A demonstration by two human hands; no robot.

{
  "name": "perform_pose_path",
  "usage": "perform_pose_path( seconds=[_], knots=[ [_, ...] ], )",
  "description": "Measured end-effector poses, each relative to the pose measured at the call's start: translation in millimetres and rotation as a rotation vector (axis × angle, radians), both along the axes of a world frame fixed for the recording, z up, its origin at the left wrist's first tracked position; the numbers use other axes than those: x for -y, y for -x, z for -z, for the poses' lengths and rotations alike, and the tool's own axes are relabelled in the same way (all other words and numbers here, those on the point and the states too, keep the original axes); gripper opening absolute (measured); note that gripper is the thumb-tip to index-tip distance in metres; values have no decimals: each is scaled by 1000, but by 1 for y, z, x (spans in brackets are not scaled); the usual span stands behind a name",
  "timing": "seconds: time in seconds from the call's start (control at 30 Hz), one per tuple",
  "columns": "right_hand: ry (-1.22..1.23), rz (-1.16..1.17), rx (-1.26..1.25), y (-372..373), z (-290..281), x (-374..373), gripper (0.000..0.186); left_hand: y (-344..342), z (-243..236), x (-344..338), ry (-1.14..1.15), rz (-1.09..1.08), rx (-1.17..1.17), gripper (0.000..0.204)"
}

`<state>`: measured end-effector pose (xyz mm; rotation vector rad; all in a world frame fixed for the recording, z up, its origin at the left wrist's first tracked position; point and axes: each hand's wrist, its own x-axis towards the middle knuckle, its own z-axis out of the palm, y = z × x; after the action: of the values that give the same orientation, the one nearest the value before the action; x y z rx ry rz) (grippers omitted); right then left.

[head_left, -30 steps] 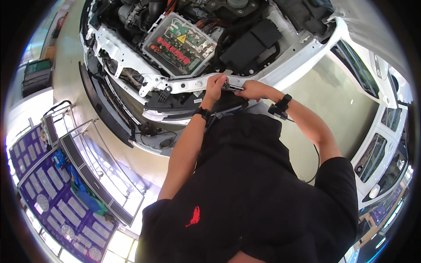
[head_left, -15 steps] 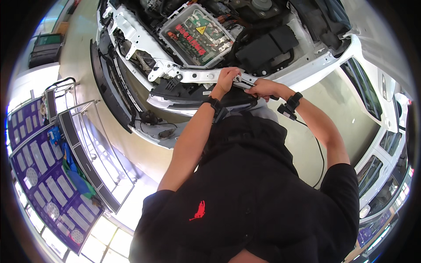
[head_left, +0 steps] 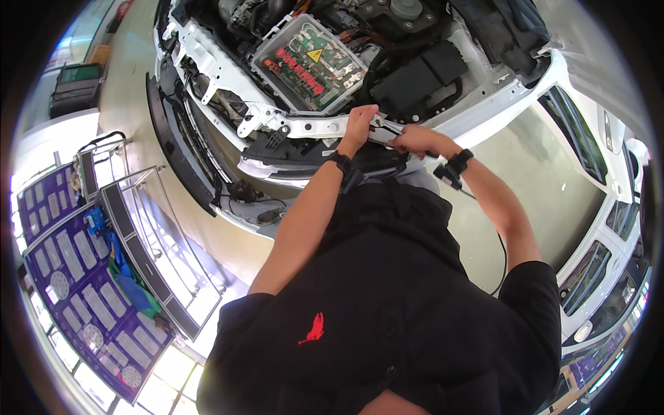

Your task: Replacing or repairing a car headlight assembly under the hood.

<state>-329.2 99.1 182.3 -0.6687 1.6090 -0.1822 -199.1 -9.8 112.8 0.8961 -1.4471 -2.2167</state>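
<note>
My right hand (head_left: 413, 140) is closed round a pair of silver pliers (head_left: 389, 126) with dark handle ends, its jaws pointing left toward my other hand. At the jaws, my left hand (head_left: 359, 128) has its fingers pressed together. Whatever they pinch is too small or hidden to name. Both hands are over the white front crossmember (head_left: 311, 126) of a car with its front opened up. Just below it lies the headlamp (head_left: 290, 153), dark with a pale rim. Black straps with small devices sit on both my wrists.
Beyond the crossmember is a clear-covered electronics box (head_left: 311, 66) with a yellow warning triangle. A black box (head_left: 420, 72) sits to its right. The detached bumper (head_left: 181, 149) lies to the left. A cable (head_left: 503, 259) hangs from my right wrist. A metal-framed rack (head_left: 149, 256) stands farther left.
The pliers' jaws look wider apart and have turned slightly beside my left fingers. Both hands stay at nearly the same spot, and the whole view has shifted a little.
</note>
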Motion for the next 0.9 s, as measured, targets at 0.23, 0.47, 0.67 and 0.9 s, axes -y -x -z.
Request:
perform_pose_path(
  seconds=[0.23, 0.47, 0.67, 0.9],
  knots=[
    [23, 331, 137, -39, -8, -13, 36, 1, 13, 11, 29, 99, -12, 37],
    [90, -91, -362, -14, -10, 8, 36, -11, 7, 19, 24, 230, -14, 36],
    [208, -462, -671, 7, -15, 26, 31, -23, 5, 3, 88, 94, -60, 44],
    [321, -662, -778, 16, -18, 33, 21, -25, -16, 0, 283, -23, -17, 23]
  ],
)
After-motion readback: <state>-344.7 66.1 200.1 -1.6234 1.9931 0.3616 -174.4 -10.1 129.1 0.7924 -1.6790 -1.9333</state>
